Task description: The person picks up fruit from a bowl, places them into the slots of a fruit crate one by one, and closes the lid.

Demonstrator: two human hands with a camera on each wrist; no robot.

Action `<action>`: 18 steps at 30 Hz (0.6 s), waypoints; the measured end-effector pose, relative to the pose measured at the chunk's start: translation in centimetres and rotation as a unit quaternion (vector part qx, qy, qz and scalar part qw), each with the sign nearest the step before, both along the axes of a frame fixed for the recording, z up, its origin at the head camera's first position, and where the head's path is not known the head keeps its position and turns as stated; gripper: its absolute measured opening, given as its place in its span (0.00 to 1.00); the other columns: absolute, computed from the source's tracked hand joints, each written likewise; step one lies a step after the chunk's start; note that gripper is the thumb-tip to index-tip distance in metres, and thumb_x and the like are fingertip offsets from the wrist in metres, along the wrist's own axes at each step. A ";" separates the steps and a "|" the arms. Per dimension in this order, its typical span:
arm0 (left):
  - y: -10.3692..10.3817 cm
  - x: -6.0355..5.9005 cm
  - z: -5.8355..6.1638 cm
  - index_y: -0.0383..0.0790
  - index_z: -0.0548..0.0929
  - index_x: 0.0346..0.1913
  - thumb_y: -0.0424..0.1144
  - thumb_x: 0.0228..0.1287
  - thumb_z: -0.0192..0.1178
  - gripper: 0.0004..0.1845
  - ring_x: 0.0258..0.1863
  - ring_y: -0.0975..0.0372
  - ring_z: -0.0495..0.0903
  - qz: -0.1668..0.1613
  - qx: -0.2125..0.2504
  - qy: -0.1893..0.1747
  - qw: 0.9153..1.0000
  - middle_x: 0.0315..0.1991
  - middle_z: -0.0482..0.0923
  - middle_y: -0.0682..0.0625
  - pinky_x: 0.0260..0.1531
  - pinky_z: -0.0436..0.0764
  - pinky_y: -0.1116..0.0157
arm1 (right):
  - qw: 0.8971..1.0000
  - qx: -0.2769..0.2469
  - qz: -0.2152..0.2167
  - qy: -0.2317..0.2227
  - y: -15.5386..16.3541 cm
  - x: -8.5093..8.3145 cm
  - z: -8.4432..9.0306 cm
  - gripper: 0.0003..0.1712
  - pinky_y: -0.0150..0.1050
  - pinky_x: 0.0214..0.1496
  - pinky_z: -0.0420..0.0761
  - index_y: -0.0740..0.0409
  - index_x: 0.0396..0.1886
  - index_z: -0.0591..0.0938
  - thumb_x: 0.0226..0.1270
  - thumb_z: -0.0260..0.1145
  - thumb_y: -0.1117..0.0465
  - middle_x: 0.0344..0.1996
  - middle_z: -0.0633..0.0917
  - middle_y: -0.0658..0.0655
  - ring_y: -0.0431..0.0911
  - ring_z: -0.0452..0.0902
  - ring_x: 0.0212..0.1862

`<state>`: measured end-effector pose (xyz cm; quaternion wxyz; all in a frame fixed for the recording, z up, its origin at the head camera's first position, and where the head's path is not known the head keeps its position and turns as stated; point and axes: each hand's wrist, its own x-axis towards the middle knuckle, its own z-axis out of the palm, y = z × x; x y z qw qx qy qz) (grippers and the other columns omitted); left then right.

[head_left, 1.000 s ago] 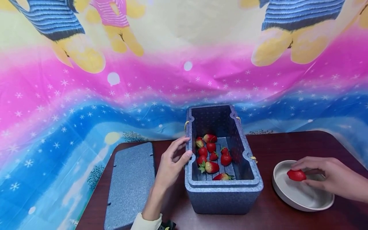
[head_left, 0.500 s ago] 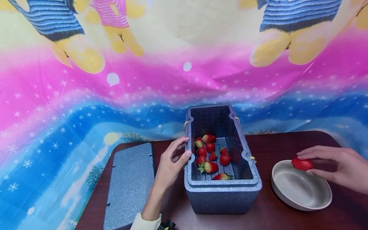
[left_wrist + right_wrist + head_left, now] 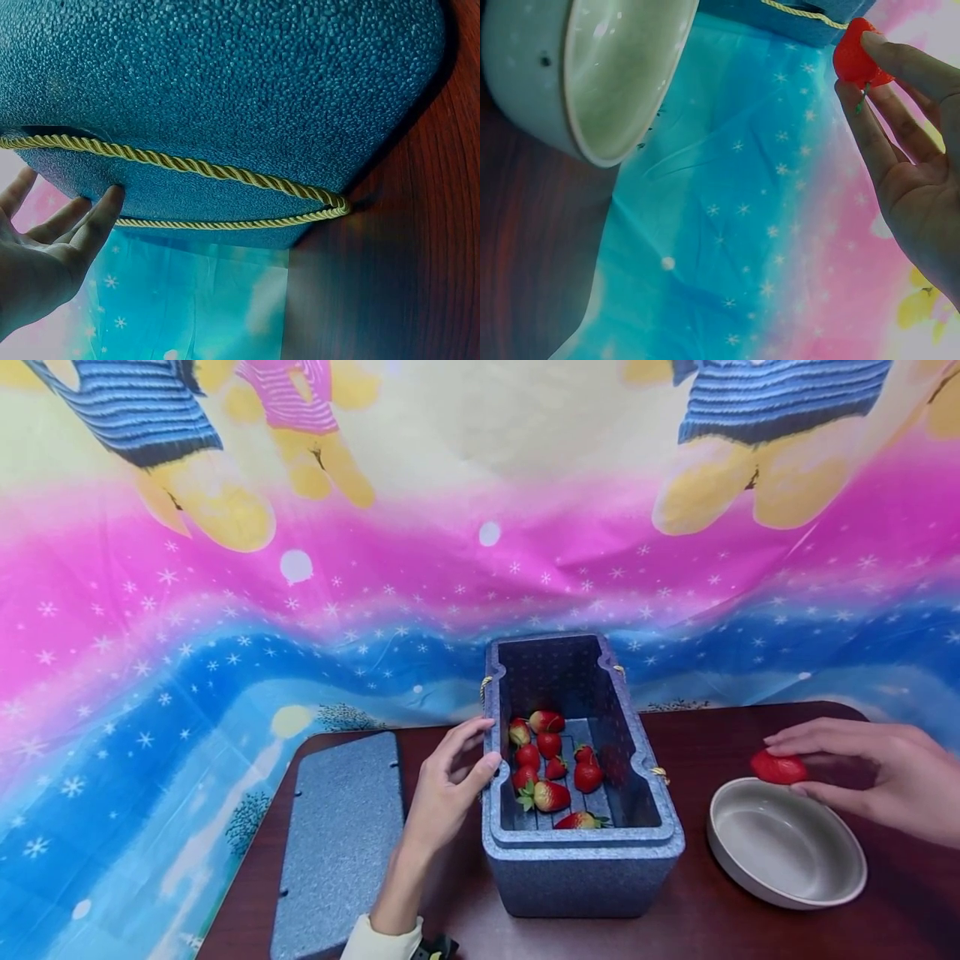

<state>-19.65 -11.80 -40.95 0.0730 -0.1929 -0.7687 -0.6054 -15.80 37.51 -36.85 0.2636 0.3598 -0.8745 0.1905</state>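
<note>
L hand (image 3: pixel 448 777) fingers straight, pressed flat vs left wall of foam box (image 3: pixel 581 868), bracing it. R hand (image 3: pixel 873 772) pinches strawberry (image 3: pixel 778 767) w/ fingertips, right of box, just above bowl (image 3: pixel 787 847) rim.

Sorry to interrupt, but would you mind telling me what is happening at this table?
A person's right hand pinches a strawberry above the far rim of an empty bowl. Their left hand rests against the side of an open blue foam box holding more strawberries. The box's lid lies on the table.
</note>
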 end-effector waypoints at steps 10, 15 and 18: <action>0.0 0.0 0.0 0.57 0.80 0.72 0.44 0.77 0.66 0.24 0.74 0.51 0.78 0.001 0.001 -0.002 1.000 0.76 0.75 0.52 0.64 0.84 0.41 | 1.000 -0.001 -0.005 -0.006 -1.5 -0.2 1.9 0.46 0.13 0.47 0.78 0.47 0.53 0.92 0.23 0.90 0.72 0.54 0.89 0.37 0.16 0.78 0.57; 0.0 0.0 0.1 0.56 0.80 0.72 0.44 0.78 0.66 0.23 0.74 0.50 0.77 0.000 0.003 -0.004 1.000 0.76 0.74 0.51 0.64 0.83 0.40 | 1.000 0.000 -0.011 -0.005 -2.4 -0.4 2.8 0.47 0.16 0.38 0.75 0.45 0.54 0.92 0.22 0.89 0.73 0.53 0.90 0.38 0.15 0.77 0.56; 0.0 0.1 0.1 0.55 0.80 0.72 0.45 0.78 0.66 0.23 0.74 0.50 0.78 -0.002 0.004 -0.003 1.000 0.76 0.74 0.50 0.64 0.83 0.40 | 1.000 0.001 -0.010 -0.004 -2.8 -0.5 3.2 0.47 0.15 0.38 0.75 0.44 0.55 0.92 0.23 0.90 0.72 0.53 0.90 0.37 0.14 0.78 0.55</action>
